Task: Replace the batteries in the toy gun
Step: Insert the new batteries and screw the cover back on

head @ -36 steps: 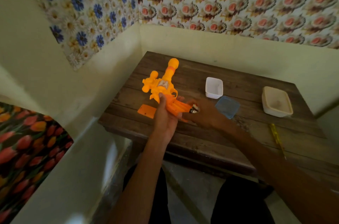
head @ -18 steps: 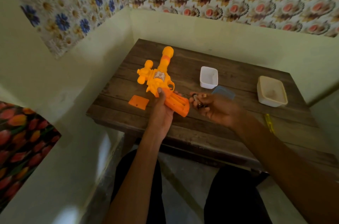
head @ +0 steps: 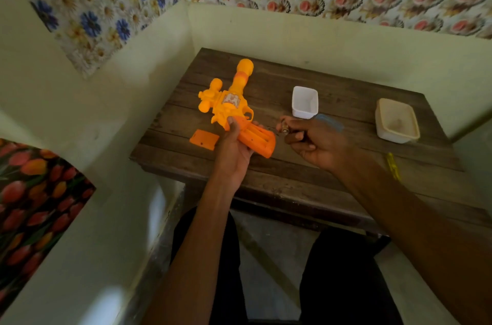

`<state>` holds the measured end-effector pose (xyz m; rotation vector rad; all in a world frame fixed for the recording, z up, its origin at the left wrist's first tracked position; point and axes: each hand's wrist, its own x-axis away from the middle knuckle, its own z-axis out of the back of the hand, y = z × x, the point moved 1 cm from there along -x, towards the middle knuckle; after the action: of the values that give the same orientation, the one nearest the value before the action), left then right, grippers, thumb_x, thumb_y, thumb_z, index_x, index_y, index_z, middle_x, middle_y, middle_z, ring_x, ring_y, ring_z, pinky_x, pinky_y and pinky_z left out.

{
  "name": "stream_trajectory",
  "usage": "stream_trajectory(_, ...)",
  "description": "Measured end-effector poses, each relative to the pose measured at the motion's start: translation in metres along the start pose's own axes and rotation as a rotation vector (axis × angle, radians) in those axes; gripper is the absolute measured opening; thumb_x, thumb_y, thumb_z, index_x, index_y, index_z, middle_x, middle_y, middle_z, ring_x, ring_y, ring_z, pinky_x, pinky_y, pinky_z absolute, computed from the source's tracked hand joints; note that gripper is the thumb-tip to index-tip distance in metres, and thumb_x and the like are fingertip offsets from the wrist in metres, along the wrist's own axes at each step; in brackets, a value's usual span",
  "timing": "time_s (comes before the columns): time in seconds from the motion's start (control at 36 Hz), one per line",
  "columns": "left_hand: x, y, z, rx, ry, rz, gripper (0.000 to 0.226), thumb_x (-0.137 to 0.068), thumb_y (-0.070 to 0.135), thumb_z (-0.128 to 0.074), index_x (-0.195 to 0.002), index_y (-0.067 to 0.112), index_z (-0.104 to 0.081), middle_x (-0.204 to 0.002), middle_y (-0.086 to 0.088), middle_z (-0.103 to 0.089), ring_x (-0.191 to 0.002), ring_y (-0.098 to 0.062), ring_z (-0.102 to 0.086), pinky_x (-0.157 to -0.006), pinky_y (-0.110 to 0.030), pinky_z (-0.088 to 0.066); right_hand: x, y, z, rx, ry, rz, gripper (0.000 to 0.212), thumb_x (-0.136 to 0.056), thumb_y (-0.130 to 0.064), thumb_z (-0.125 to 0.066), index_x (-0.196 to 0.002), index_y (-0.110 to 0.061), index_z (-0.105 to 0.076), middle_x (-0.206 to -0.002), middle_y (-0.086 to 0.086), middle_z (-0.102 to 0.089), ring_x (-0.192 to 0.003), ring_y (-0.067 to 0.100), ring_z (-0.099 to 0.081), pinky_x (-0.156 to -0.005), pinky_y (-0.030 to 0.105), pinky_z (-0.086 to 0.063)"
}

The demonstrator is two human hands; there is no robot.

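Observation:
An orange toy gun (head: 234,103) lies over the left part of the wooden table (head: 319,165), barrel pointing away from me. My left hand (head: 234,149) grips its handle, whose battery compartment (head: 259,139) faces up with its cover off. The flat orange cover (head: 203,139) rests on the table left of that hand. My right hand (head: 314,142) hovers just right of the handle, fingers closed on a small battery (head: 285,129) with a metallic end showing. How many batteries it holds I cannot tell.
A small white open tub (head: 304,102) stands behind my right hand, with a blue lid (head: 330,122) partly hidden by it. A larger cream container (head: 396,121) sits at the right. A yellow tool (head: 393,166) lies near my right forearm. Walls close the left and back.
My right hand has drawn the battery away from the gun's handle to the right and lifted slightly. The left hand keeps its grip on the gun.

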<state>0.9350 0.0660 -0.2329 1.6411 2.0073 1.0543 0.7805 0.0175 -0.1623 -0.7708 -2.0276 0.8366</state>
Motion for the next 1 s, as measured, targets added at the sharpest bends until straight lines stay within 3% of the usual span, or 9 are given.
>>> stream_trajectory(0.14, 0.002, 0.001, -0.004, 0.022, -0.024, 0.012, 0.059, -0.095, 0.046, -0.043, -0.145, 0.016, -0.037, -0.139, -0.017, -0.053, -0.125, -0.029, -0.054, -0.104, -0.045, -0.045, 0.001, 0.001, -0.018, 0.252, 0.05, 0.202, 0.02, -0.095, -0.002, -0.047, -0.078, -0.011, -0.053, -0.084, 0.008, -0.066, -0.039, 0.001, -0.036, -0.033, 0.013, -0.024)
stream_trajectory(0.25, 0.001, -0.002, -0.004, 0.033, -0.074, 0.012, 0.054, -0.102, 0.044, -0.035, -0.147, 0.015, -0.034, -0.141, -0.018, -0.051, -0.129, -0.031, -0.05, -0.11, -0.047, -0.038, -0.008, 0.01, -0.03, 0.844, 0.293, 0.54, 0.006, -0.091, -0.013, -0.061, -0.088, -0.014, -0.057, -0.085, 0.003, -0.066, -0.057, 0.0, -0.053, -0.051, 0.022, -0.038)
stream_trajectory(0.31, 0.002, -0.003, -0.003, 0.031, -0.1, 0.009, 0.056, -0.102, 0.044, -0.035, -0.148, 0.011, -0.033, -0.134, -0.018, -0.056, -0.121, -0.029, -0.056, -0.104, -0.042, -0.044, -0.01, 0.015, -0.035, 1.075, 0.33, 0.675, 0.011, -0.089, -0.013, -0.064, -0.096, -0.01, -0.056, -0.085, -0.001, -0.063, -0.071, 0.005, -0.057, -0.062, 0.024, -0.044)
stream_trajectory(0.39, 0.002, -0.002, -0.003, 0.037, -0.112, 0.031, 0.058, -0.103, 0.043, -0.032, -0.146, 0.005, -0.033, -0.098, -0.007, -0.068, -0.09, -0.016, -0.064, -0.092, -0.037, -0.049, -0.006, 0.019, -0.04, 1.211, 0.262, 0.786, 0.014, -0.088, -0.012, -0.063, -0.097, -0.01, -0.053, -0.081, 0.001, -0.065, -0.075, 0.015, -0.063, -0.065, 0.031, -0.048)
stream_trajectory(0.47, 0.0, 0.0, -0.003, 0.071, -0.131, 0.07, 0.062, -0.101, 0.048, -0.034, -0.144, 0.003, -0.036, -0.094, -0.007, -0.066, -0.083, -0.015, -0.064, -0.089, -0.037, -0.049, 0.001, 0.023, -0.039, 1.366, 0.262, 0.874, 0.016, -0.09, -0.015, -0.062, -0.101, -0.008, -0.053, -0.08, -0.002, -0.062, -0.075, 0.019, -0.062, -0.062, 0.034, -0.048)
stream_trajectory(0.61, -0.002, 0.006, -0.004, 0.145, -0.12, 0.066, 0.047, -0.102, 0.048, -0.03, -0.116, 0.009, -0.051, -0.098, -0.014, -0.059, -0.066, -0.019, -0.063, -0.074, -0.038, -0.053, 0.007, 0.024, -0.029, 1.538, 0.223, 0.862, 0.018, -0.091, -0.022, -0.061, -0.103, -0.009, -0.056, -0.093, 0.012, -0.066, -0.081, 0.025, -0.062, -0.067, 0.043, -0.052)
stream_trajectory(0.81, 0.004, 0.007, -0.009, 0.186, -0.043, 0.085, 0.046, -0.103, 0.043, -0.032, -0.12, 0.004, -0.05, -0.092, -0.016, -0.065, -0.08, -0.029, -0.069, -0.061, -0.036, -0.056, 0.015, 0.007, -0.032, 1.621, 0.138, 0.782, 0.014, -0.087, -0.015, -0.065, -0.099, -0.007, -0.064, -0.096, 0.009, -0.069, -0.087, 0.022, -0.063, -0.074, 0.034, -0.049)
stream_trajectory(0.92, 0.007, 0.008, -0.014, 0.188, -0.066, 0.092, 0.052, -0.104, 0.041, -0.032, -0.137, 0.002, -0.038, -0.096, -0.018, -0.068, -0.071, -0.025, -0.071, -0.064, -0.036, -0.058, 0.001, 0.0, -0.036, 1.639, 0.159, 0.749, 0.007, -0.08, -0.015, -0.072, -0.083, -0.019, -0.067, -0.089, 0.003, -0.071, -0.079, 0.017, -0.062, -0.069, 0.031, -0.049)
stream_trajectory(1.0, 0.006, 0.006, -0.013, 0.188, -0.076, 0.091, 0.052, -0.104, 0.041, -0.032, -0.139, 0.004, -0.039, -0.099, -0.015, -0.064, -0.066, -0.018, -0.065, -0.08, -0.041, -0.053, -0.011, -0.001, -0.042, 1.675, 0.147, 0.681, 0.024, -0.073, -0.018, -0.076, -0.072, -0.032, -0.056, -0.084, 0.002, -0.069, -0.08, 0.021, -0.064, -0.07, 0.033, -0.051)
